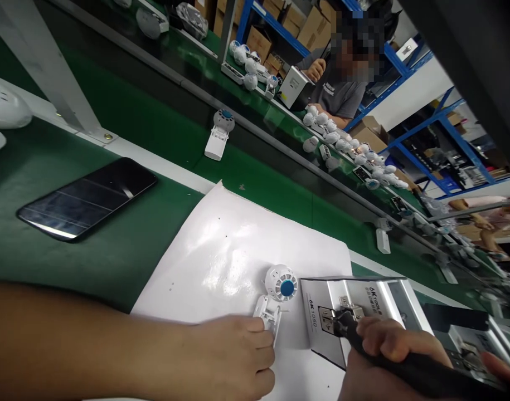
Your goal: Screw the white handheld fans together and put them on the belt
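The left hand [246, 353] has its fingers curled close together, with almost no gap, and they hold the near end of a white plastic part [268, 313]. The thumb is hidden, so I cannot tell how it presses. The part lies just beyond these fingers, on the right half of a white sheet [196, 267], and its round head with blue centre points to the far edge of the sheet.

The right hand [388, 345] is closed around a black screwdriver [417, 370]. Its tip is at the small metal plate of a silver box [319, 298], which stands beside the part, at the right edge of the sheet; I cannot tell if they touch.

On the green worktop [133, 245], left of the sheet, a phone [87, 200] lies near the far edge. Beyond this edge, a similar white piece [218, 139] rests on the green belt [275, 192]. Farther away, a co-worker [342, 100] is behind many white pieces [342, 143].
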`<action>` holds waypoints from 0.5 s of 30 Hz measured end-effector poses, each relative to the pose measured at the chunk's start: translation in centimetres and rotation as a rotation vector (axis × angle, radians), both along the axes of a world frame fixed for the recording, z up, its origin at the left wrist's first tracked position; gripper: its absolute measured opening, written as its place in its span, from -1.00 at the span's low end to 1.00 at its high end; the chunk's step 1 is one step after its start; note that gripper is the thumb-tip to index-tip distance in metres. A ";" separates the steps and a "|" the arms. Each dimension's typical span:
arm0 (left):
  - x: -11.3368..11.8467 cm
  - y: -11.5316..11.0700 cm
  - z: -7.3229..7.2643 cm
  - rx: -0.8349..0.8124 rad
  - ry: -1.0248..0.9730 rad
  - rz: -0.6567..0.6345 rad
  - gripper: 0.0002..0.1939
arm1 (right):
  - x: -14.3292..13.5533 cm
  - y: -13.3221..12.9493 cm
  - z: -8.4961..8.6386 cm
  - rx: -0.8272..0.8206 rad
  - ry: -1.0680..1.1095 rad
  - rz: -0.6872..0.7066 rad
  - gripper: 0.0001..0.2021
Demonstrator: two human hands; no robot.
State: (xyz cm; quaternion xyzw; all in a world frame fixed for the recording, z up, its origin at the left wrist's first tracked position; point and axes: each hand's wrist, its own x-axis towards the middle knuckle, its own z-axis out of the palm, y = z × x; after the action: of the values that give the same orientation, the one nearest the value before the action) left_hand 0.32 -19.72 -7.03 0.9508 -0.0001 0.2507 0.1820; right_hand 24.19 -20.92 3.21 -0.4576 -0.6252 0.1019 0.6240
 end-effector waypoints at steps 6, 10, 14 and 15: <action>0.4 0.0 0.0 0.021 -0.001 -0.009 -0.89 | -3.1 -0.5 -0.7 -0.274 0.147 0.341 -0.48; 0.3 0.0 -0.1 0.022 -0.029 0.015 -0.87 | -7.3 0.1 -3.1 -0.102 0.269 0.090 -0.47; 0.0 0.4 -0.3 0.059 -0.067 0.001 -0.94 | -8.1 1.0 -4.4 -0.039 0.438 -0.015 -0.54; 0.1 0.5 -0.5 0.065 -0.073 -0.008 -0.93 | -8.0 1.2 -4.6 -0.057 0.471 -0.016 -0.56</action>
State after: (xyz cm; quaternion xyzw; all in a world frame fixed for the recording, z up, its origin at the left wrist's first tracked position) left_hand 0.39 -19.21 -7.55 0.9465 -0.0188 0.2843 0.1518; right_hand 16.23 -19.75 -1.44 -0.4434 -0.4555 0.2186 0.7403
